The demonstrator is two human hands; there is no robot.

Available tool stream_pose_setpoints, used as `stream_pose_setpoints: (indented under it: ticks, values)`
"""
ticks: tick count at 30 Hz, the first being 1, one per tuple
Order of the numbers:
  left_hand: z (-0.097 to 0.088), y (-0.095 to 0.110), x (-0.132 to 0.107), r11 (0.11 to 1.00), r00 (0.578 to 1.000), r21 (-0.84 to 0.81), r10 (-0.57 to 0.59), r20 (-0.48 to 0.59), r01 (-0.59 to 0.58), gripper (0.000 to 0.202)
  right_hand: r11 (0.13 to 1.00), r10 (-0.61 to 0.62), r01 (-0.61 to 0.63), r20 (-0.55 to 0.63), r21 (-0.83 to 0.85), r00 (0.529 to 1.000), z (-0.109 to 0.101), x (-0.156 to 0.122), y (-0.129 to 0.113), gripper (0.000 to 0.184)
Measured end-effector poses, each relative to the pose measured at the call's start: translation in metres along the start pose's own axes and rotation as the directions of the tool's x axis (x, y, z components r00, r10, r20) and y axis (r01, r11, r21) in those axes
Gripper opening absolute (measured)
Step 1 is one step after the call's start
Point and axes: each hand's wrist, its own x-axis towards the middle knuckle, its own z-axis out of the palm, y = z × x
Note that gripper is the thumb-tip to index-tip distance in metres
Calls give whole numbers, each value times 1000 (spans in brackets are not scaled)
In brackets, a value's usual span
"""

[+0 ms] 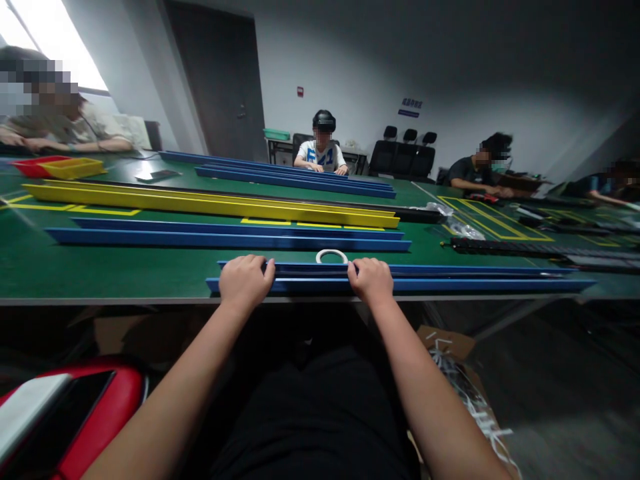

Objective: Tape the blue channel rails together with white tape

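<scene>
A long blue channel lies along the near edge of the green table. My left hand is curled over its near wall, left of the middle. My right hand grips the same channel a little further right, fingers wrapped over the rim. Between my hands a small white loop rests at the channel's far side. Both forearms reach up from my lap.
Further back lie another blue channel, a long yellow channel, more blue channels and black rails. Red and yellow trays stand far left. Other people sit around the table. A box of white strips sits at the lower right.
</scene>
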Motion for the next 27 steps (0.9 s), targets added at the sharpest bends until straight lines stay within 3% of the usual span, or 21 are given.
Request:
stream_pose_setpoints:
  ticks: [3, 11, 14, 17, 21, 25, 27]
  values:
    - [2, 13, -1, 1000, 1000, -15, -19, -15, 19, 51, 1000, -7, 7, -21, -16, 1000, 0, -1, 13, 45]
    - [13, 91, 1, 978, 1000, -206, 23, -11, -25, 51, 997, 41, -39, 25, -73, 999, -4, -3, 95, 40]
    - [13, 104, 2, 978, 998, -199, 61, -7, -61, 51, 995, 58, -56, 30, -85, 998, -4, -2, 109, 40]
    - [10, 100, 2, 968, 990, -212, 139, 6, -135, 47, 991, 112, -110, 23, -75, 993, -3, -2, 104, 41]
    - [4, 77, 3, 947, 972, -238, 231, 33, -217, 43, 992, 122, -123, -29, -4, 992, 2, -5, 71, 36]
    - [3, 51, 5, 990, 997, -120, 79, 25, -75, 50, 998, -2, 6, -59, 65, 998, 6, -9, 26, 36]
    - [6, 41, 5, 997, 999, -81, 8, 42, -4, 53, 997, -1, 6, -66, 71, 998, 6, -8, 12, 36]
